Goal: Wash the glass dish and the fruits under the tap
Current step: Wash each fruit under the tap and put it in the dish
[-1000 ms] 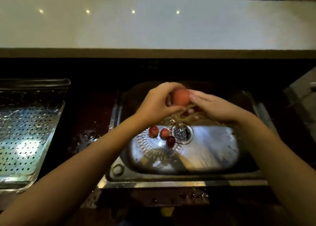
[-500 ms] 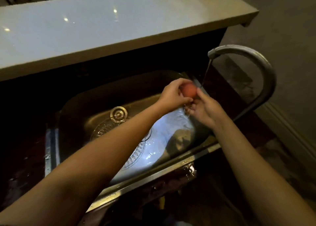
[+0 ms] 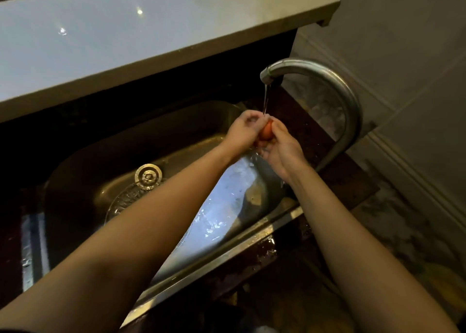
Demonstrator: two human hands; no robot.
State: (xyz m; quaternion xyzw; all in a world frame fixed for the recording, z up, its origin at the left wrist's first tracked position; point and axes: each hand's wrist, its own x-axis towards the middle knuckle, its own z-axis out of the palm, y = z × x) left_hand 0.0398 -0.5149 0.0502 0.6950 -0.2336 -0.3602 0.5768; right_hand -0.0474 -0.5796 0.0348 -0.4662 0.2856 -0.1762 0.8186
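Both hands are wrapped round one orange-red fruit (image 3: 266,132), right under the thin stream (image 3: 264,103) coming off the tap (image 3: 302,65). Left hand (image 3: 243,131) has its fingers curled over the top and left side, right hand (image 3: 281,148) cups it from below with the thumb pressed on. So the fruit sits pinched between the two, up above the right end of the sink (image 3: 113,143).

What could go wrong, imo: wet skin plus a wet round fruit is slippery, so a hard rub could pop it out. It's close to the sink's right rim, so it might bounce onto the dark wet counter (image 3: 353,179) instead of into the basin. Water hitting the knuckles could splash over that edge too.

Further out, the glass dish (image 3: 118,201) lies on the sink floor just beside the drain (image 3: 148,176), mostly hidden under the left forearm. A dropped fruit landing on it could chip it. Can't see any other fruits, the arm covers that spot. A pale ledge (image 3: 151,30) runs behind the sink, and the tap's curved neck stands just right of the hands, so not much room that way.
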